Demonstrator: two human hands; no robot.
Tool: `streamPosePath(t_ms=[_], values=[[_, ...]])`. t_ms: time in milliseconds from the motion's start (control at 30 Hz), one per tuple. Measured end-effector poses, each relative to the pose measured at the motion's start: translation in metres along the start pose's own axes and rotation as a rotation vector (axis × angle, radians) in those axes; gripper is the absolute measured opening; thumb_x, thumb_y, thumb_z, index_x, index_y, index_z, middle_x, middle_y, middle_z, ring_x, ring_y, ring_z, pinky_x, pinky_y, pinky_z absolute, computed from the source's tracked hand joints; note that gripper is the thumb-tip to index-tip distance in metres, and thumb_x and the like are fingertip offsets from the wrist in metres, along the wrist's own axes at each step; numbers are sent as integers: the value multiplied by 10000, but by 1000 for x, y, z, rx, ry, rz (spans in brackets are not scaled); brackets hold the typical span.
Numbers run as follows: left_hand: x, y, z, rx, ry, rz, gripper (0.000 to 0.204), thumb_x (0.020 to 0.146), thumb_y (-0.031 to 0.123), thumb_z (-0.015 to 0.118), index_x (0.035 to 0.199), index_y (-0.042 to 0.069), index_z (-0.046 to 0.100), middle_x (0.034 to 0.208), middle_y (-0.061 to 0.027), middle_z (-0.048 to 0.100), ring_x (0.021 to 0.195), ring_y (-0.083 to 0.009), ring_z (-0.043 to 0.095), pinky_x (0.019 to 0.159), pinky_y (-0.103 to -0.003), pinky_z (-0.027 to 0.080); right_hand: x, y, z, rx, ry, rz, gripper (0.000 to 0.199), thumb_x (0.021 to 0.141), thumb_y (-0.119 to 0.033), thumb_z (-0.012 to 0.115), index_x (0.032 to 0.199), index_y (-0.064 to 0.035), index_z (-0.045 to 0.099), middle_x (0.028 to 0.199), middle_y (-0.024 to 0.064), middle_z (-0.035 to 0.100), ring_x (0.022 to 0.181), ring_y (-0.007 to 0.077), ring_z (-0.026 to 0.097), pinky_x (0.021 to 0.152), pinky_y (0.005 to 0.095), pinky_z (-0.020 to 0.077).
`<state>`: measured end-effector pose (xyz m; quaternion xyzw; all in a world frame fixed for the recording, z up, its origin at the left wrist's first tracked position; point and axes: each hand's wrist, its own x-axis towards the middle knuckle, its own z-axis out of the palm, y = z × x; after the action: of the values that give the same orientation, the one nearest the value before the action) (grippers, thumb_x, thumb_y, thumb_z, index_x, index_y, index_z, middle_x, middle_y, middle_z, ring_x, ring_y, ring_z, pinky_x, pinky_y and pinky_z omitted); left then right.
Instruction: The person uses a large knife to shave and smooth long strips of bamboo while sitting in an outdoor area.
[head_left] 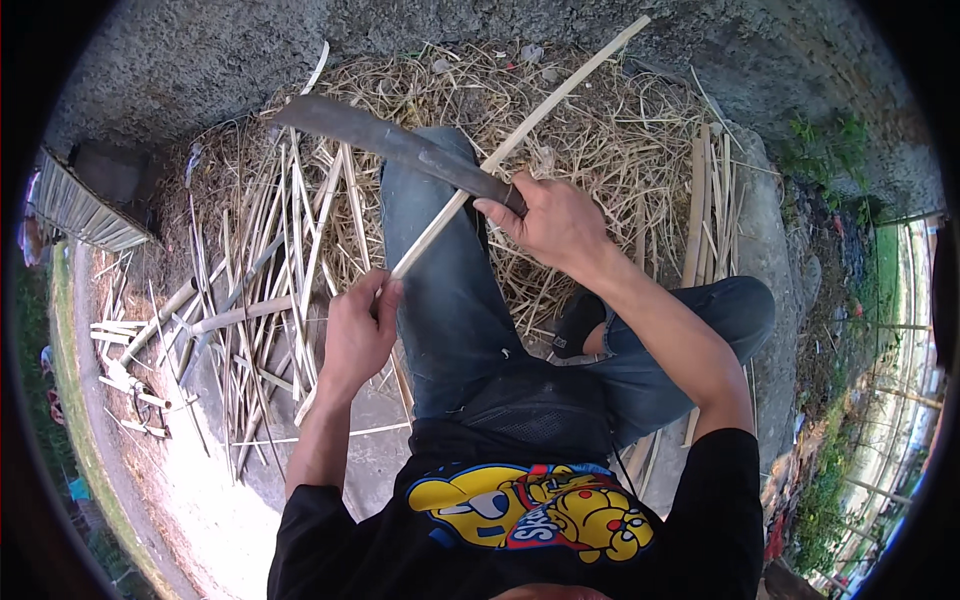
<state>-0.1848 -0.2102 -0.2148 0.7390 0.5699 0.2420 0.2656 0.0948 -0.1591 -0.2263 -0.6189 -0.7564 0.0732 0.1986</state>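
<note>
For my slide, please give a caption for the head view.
Right hand draws knife along stick held by left hand.

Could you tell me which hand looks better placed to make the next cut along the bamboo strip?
Probably the right hand: it grips the machete, whose blade crosses the bamboo strip. The left hand holds the strip's near end.

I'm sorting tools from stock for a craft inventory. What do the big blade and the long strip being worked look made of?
The blade looks like dull, dark grey metal, probably steel: matte and blotchy, without shine. The right hand covers its handle, so that material cannot be told. The long strip, gripped low by the left hand, looks like split bamboo: pale, straw-coloured, straight, unfinished, much like the slats heaped behind.
</note>
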Motion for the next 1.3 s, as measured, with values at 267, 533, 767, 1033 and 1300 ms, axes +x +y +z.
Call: streamPosePath(t_ms=[267, 533, 767, 1033, 1300], values=[[-49, -43, -43, 87, -36, -43, 230, 1001, 162, 609, 839, -2, 599, 530, -126, 442, 449, -172, 391, 462, -373, 306, 24, 139, -26, -59, 117, 397, 692, 973, -688, 466, 823, -36, 642, 563, 147, 610, 544, 317, 657, 520, 463, 508], [-32, -24, -30, 46, -30, -100, 241, 1008, 182, 606, 860, -8, 612, 521, -107, 430, 461, -154, 376, 467, -367, 307, -24, 48, -26, 55, -72, 192, 644, 970, -659, 503, 881, -35, 637, 554, 165, 586, 581, 381, 659, 549, 492, 516], [-51, -52, -41, -26, -140, -108, 279, 1014, 218, 591, 849, -4, 630, 534, -65, 461, 485, -136, 409, 483, -346, 330, 3, 104, -9, 36, 53, 283, 672, 979, -663, 474, 814, -32, 632, 567, 164, 597, 584, 371, 654, 561, 493, 506], [-79, -80, -47, -138, -238, -262, 326, 1017, 279, 600, 835, 12, 640, 566, -5, 498, 528, -84, 445, 491, -305, 339, -6, 167, -22, 166, 330, 454, 707, 1016, -590, 476, 672, 15, 600, 542, 147, 554, 526, 340, 563, 550, 459, 425], [-52, -85, -39, -271, -343, -244, 324, 1026, 287, 591, 841, 23, 623, 578, 44, 468, 528, -44, 396, 487, -256, 287, -21, 61, -5, 360, 77, 276, 700, 990, -644, 482, 782, 8, 630, 552, 157, 580, 529, 363, 612, 527, 466, 470]])
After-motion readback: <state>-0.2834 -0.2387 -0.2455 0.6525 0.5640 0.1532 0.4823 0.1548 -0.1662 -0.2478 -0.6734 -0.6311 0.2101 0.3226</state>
